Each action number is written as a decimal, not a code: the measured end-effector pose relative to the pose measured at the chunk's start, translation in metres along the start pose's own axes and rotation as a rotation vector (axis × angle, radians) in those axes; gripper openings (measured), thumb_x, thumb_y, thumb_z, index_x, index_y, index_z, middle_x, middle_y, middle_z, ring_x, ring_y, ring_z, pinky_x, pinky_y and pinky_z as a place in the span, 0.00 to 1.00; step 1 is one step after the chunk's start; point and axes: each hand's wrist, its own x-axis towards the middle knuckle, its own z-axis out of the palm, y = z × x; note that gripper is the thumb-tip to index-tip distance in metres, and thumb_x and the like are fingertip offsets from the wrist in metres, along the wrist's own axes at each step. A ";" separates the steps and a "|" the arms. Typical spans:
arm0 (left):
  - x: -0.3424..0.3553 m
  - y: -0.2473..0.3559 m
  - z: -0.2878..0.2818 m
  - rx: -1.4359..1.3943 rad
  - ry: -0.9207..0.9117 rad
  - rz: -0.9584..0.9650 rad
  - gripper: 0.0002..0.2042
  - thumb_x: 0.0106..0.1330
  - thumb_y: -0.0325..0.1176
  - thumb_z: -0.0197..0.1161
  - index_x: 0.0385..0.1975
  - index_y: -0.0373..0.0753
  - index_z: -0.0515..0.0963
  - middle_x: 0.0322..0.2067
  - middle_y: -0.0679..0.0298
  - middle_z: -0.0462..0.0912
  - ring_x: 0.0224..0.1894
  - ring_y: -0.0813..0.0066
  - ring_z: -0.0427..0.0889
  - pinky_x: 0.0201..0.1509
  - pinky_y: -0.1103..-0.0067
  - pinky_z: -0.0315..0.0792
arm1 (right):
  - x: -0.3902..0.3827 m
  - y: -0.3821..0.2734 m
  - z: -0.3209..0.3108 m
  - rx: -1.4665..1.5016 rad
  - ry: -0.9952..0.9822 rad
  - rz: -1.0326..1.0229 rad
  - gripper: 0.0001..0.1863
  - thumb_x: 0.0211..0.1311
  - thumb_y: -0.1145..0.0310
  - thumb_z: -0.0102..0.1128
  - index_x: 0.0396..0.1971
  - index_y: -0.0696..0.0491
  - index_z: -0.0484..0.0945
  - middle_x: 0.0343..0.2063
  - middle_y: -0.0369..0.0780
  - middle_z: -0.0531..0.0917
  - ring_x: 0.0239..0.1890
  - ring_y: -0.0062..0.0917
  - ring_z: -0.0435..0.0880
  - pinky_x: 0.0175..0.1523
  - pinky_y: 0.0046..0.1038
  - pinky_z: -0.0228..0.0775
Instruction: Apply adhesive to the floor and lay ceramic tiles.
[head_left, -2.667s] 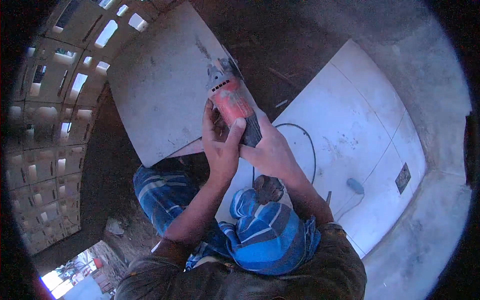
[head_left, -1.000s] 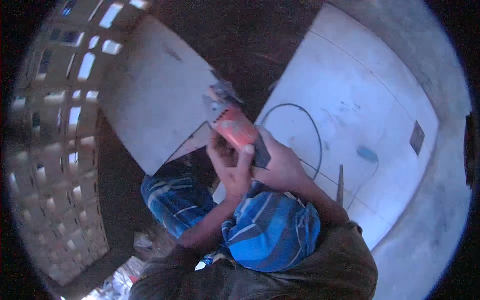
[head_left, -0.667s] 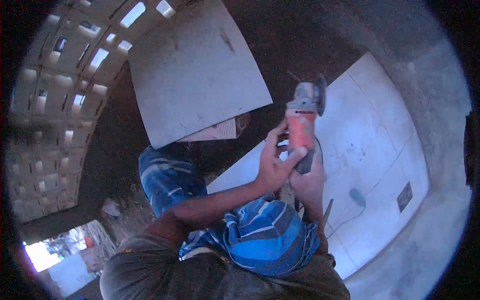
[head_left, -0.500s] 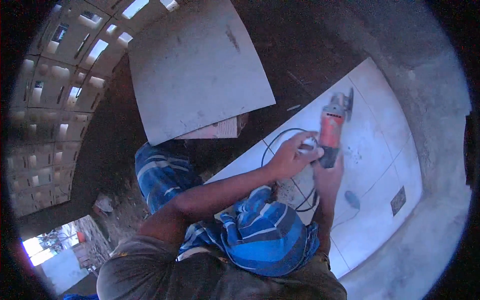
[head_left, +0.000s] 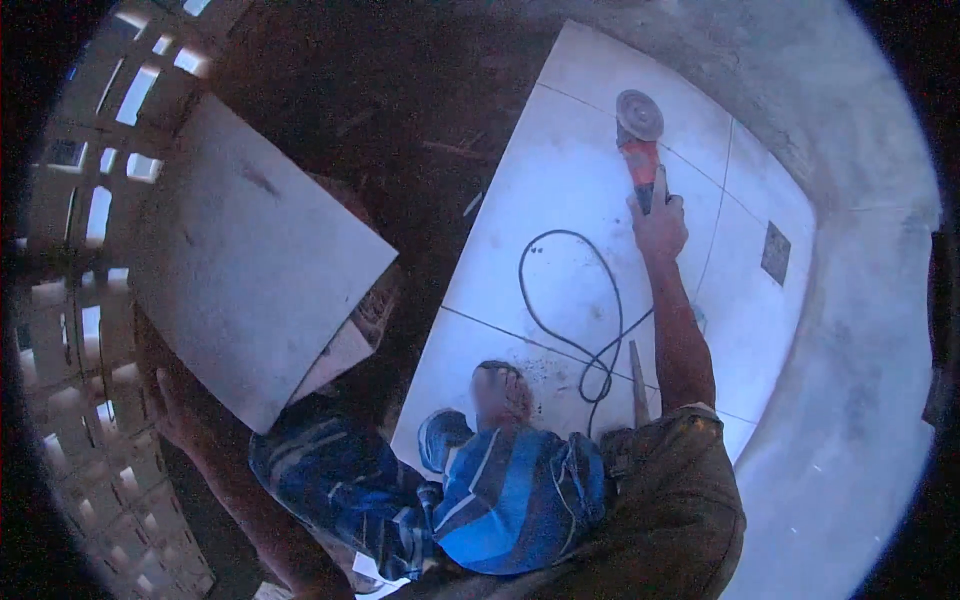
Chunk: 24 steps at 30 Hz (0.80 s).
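Observation:
My right hand point(head_left: 660, 228) is wrapped round the dark rear body of an angle grinder point(head_left: 641, 165), reaching out over the white tiled floor. The grinder's red body points away from me, and its round grey disc point(head_left: 640, 116) faces up at the far end. Off at the left, in shadow, my left hand point(head_left: 176, 408) has its fingers stretched out, apart from the grinder. It is nearest to the lower left edge of a large pale tile point(head_left: 260, 260). A dark cable point(head_left: 522, 262) lies looped on the floor tiles between my foot and the grinder.
The large tile rests on a box-like stack point(head_left: 335, 360). A square drain cover point(head_left: 775, 252) is set in the floor near the grey wall point(head_left: 860, 300). A perforated block wall point(head_left: 90, 300) stands at the left. My bare foot point(head_left: 500, 395) is on the floor tiles.
My left hand has left the grinder's side and swung far to the left. My right hand has carried the grinder farther out, with its disc turned face up. The view has turned.

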 end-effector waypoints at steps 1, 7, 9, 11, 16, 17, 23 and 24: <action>0.013 -0.049 -0.006 0.243 0.126 0.389 0.23 0.71 0.41 0.57 0.57 0.30 0.71 0.58 0.47 0.73 0.58 0.54 0.74 0.63 0.65 0.67 | 0.001 -0.001 0.008 -0.038 0.048 -0.024 0.47 0.56 0.48 0.65 0.72 0.34 0.48 0.39 0.47 0.75 0.39 0.43 0.80 0.43 0.44 0.75; 0.034 -0.094 0.003 0.112 0.074 0.645 0.25 0.70 0.40 0.59 0.60 0.30 0.68 0.58 0.47 0.73 0.60 0.52 0.72 0.63 0.63 0.67 | 0.000 -0.001 0.031 -0.087 0.083 -0.044 0.44 0.58 0.45 0.63 0.72 0.31 0.51 0.37 0.47 0.74 0.39 0.43 0.79 0.41 0.43 0.74; 0.038 -0.090 -0.008 0.430 0.077 0.975 0.25 0.69 0.40 0.59 0.61 0.30 0.68 0.59 0.47 0.72 0.60 0.52 0.71 0.63 0.64 0.67 | 0.002 -0.017 0.036 -0.059 0.078 -0.065 0.44 0.58 0.44 0.63 0.71 0.31 0.51 0.38 0.48 0.75 0.40 0.43 0.79 0.42 0.43 0.74; 0.011 -0.006 0.015 -0.381 -0.100 -0.198 0.27 0.69 0.42 0.59 0.62 0.30 0.68 0.61 0.47 0.71 0.61 0.52 0.70 0.65 0.65 0.64 | 0.007 -0.017 0.040 -0.152 0.076 -0.057 0.44 0.57 0.44 0.63 0.72 0.33 0.53 0.43 0.50 0.76 0.40 0.44 0.80 0.43 0.43 0.75; 0.016 0.040 0.005 -0.135 -0.072 0.022 0.31 0.68 0.48 0.58 0.64 0.30 0.66 0.61 0.48 0.70 0.63 0.54 0.68 0.66 0.65 0.60 | -0.001 0.018 0.039 -0.127 0.135 -0.099 0.35 0.60 0.41 0.59 0.64 0.41 0.65 0.41 0.50 0.75 0.41 0.46 0.79 0.45 0.45 0.74; 0.032 0.033 0.008 0.019 -0.042 -0.035 0.32 0.68 0.49 0.58 0.64 0.30 0.66 0.62 0.48 0.69 0.64 0.54 0.67 0.67 0.65 0.60 | -0.002 0.017 0.034 -0.076 0.108 -0.076 0.37 0.61 0.42 0.58 0.65 0.44 0.64 0.42 0.51 0.75 0.45 0.47 0.78 0.47 0.46 0.74; 0.145 -0.018 0.045 0.038 0.016 0.265 0.31 0.65 0.46 0.63 0.63 0.33 0.66 0.60 0.45 0.69 0.63 0.55 0.69 0.66 0.64 0.63 | -0.010 -0.010 0.017 -0.062 0.181 -0.179 0.38 0.61 0.41 0.58 0.63 0.52 0.66 0.50 0.53 0.74 0.49 0.49 0.77 0.49 0.46 0.73; 0.161 -0.022 0.042 0.363 0.100 0.535 0.30 0.64 0.45 0.64 0.62 0.34 0.68 0.59 0.45 0.70 0.63 0.54 0.69 0.65 0.64 0.64 | -0.017 -0.015 0.017 -0.055 0.194 -0.192 0.38 0.61 0.41 0.58 0.63 0.52 0.66 0.50 0.53 0.74 0.49 0.49 0.77 0.49 0.46 0.73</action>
